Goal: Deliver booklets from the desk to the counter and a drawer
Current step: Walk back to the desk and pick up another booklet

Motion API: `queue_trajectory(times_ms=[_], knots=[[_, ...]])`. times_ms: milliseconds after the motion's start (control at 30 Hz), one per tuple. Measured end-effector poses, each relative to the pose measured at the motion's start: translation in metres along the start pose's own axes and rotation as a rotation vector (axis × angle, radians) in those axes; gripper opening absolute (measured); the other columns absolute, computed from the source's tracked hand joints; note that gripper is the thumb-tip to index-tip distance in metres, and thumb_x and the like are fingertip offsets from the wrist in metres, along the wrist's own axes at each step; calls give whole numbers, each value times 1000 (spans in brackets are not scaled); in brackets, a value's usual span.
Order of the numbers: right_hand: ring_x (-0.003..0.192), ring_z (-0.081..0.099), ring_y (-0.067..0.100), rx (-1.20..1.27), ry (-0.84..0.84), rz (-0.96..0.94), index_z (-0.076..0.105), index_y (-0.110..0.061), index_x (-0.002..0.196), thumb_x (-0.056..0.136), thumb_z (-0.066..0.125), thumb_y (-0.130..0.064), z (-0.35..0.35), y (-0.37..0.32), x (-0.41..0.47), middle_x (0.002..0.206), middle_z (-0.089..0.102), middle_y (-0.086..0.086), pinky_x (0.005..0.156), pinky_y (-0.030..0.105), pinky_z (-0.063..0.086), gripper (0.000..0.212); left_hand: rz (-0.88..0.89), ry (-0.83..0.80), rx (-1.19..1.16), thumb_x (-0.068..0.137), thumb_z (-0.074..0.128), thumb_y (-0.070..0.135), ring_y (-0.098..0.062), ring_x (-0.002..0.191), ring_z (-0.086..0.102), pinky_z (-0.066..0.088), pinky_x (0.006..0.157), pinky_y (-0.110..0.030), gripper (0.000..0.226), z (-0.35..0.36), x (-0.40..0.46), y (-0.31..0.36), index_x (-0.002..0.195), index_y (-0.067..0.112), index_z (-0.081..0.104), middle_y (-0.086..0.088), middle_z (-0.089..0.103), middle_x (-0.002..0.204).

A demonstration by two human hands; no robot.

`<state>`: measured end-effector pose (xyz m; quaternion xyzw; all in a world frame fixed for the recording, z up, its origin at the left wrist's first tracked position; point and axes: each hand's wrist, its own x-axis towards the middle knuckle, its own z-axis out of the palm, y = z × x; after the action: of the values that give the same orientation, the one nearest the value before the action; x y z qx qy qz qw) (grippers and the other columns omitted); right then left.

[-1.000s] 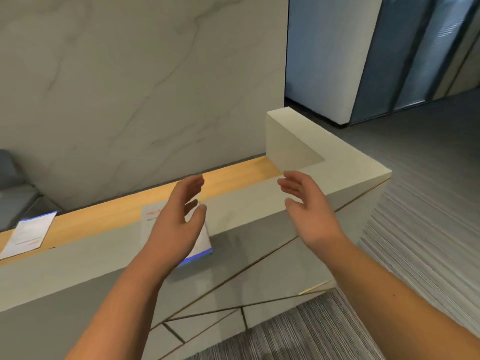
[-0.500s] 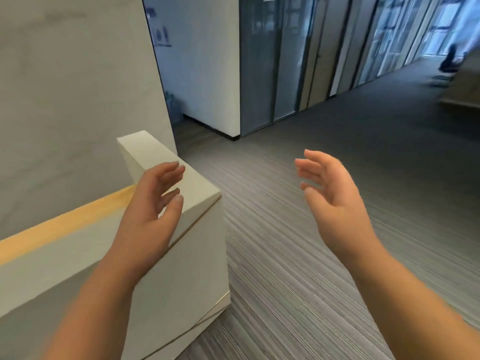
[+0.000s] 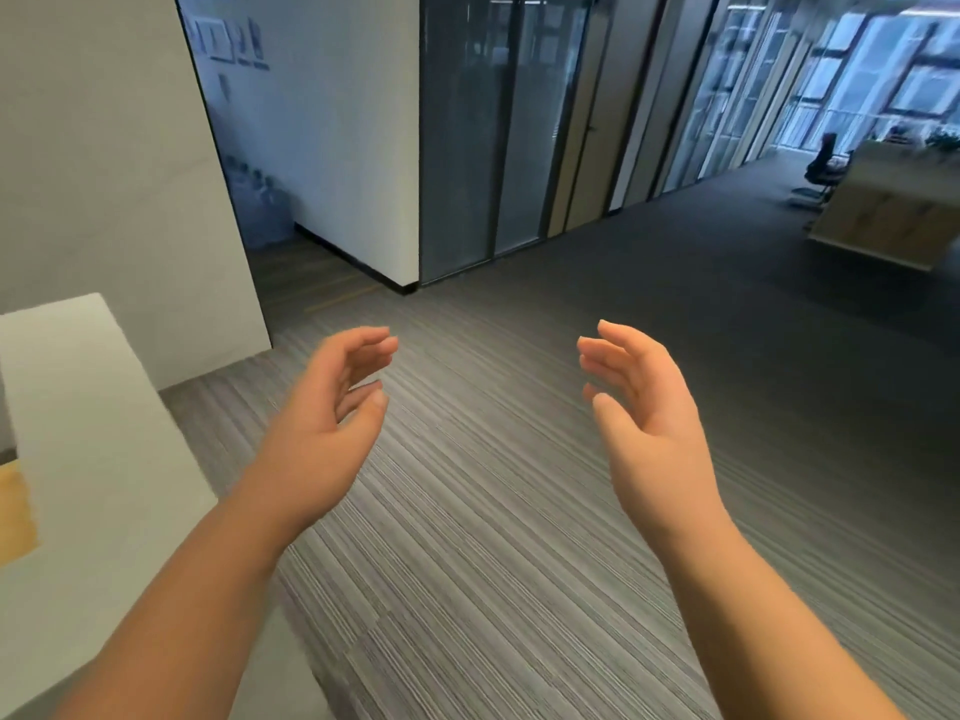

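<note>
My left hand (image 3: 324, 428) and my right hand (image 3: 644, 407) are raised in front of me over the grey carpet, palms facing each other, fingers loosely curled and apart. Neither holds anything. The white counter (image 3: 88, 418) with its wooden inner ledge (image 3: 15, 517) fills the left edge, just left of my left forearm. No booklet is in view.
Striped grey carpet (image 3: 493, 511) stretches ahead. A marble wall (image 3: 104, 174) stands behind the counter, with a white wall corner (image 3: 363, 148) and glass partitions (image 3: 498, 127) beyond. At the far right are a light wooden desk (image 3: 893, 215) and an office chair (image 3: 821, 168).
My view has swung right, away from the counter and the booklet lying on it, toward the open hallway. Both hands stay empty and raised in the same pose.
</note>
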<state>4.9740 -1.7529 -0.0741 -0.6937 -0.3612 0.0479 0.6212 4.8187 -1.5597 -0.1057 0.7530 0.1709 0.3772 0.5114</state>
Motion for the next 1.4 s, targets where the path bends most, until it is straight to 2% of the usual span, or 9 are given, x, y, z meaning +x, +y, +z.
queue_trajectory(times_ms=[67,267,433,700,900,967,1067,1167,1400], knots=[[122,55,2,-12,-3,21,51,-37,128,91,43,5,6,17,53,125,61,-16,103,34,47,57,-26,11,-4,96,48,-3,-1,128,52,41,109,-30,47,10,54,-18,129,29,48,8,58,132],[123,55,1,-21,-32,20,50,-37,130,91,43,4,29,63,198,125,60,-17,102,28,46,57,-48,-10,16,96,48,0,1,128,51,40,109,-28,52,44,197,-64,122,45,47,16,57,131],[123,55,3,8,-61,20,50,-32,131,91,43,6,58,118,316,125,60,-14,105,34,45,56,-72,1,29,96,48,0,1,128,51,40,110,-30,48,61,309,-116,127,37,47,13,57,132],[119,55,-1,77,-285,-47,51,-32,129,91,43,6,171,208,543,123,60,-16,103,24,44,54,-74,200,167,95,46,-1,-2,130,49,39,108,-25,54,32,496,-235,123,46,43,10,54,134],[119,56,1,178,-530,-87,51,-28,128,91,43,8,314,222,675,123,60,-13,101,22,43,53,-163,410,241,94,45,-2,1,130,48,37,108,-20,55,-48,592,-281,119,47,42,12,53,133],[119,56,2,216,-620,-101,51,-29,128,91,43,8,376,222,704,123,60,-12,100,22,43,53,-185,485,275,94,45,-2,1,130,47,37,106,-17,54,-87,615,-299,120,45,43,15,53,131],[121,56,3,271,-739,-139,51,-26,129,90,43,10,471,217,733,124,61,-9,101,20,44,54,-211,584,333,94,46,0,0,130,47,38,108,-21,50,-153,639,-331,125,39,44,11,53,133],[120,56,1,323,-822,-171,51,-24,130,89,43,12,572,207,757,123,61,-9,102,17,44,55,-219,678,384,94,47,1,2,130,46,38,106,-20,53,-228,659,-362,123,45,43,13,52,134],[122,56,6,485,-989,-183,51,-26,127,88,40,14,817,152,800,122,61,-7,108,34,45,57,-252,949,464,94,48,-4,8,126,49,39,97,-7,53,-425,691,-405,122,41,46,15,55,132]])
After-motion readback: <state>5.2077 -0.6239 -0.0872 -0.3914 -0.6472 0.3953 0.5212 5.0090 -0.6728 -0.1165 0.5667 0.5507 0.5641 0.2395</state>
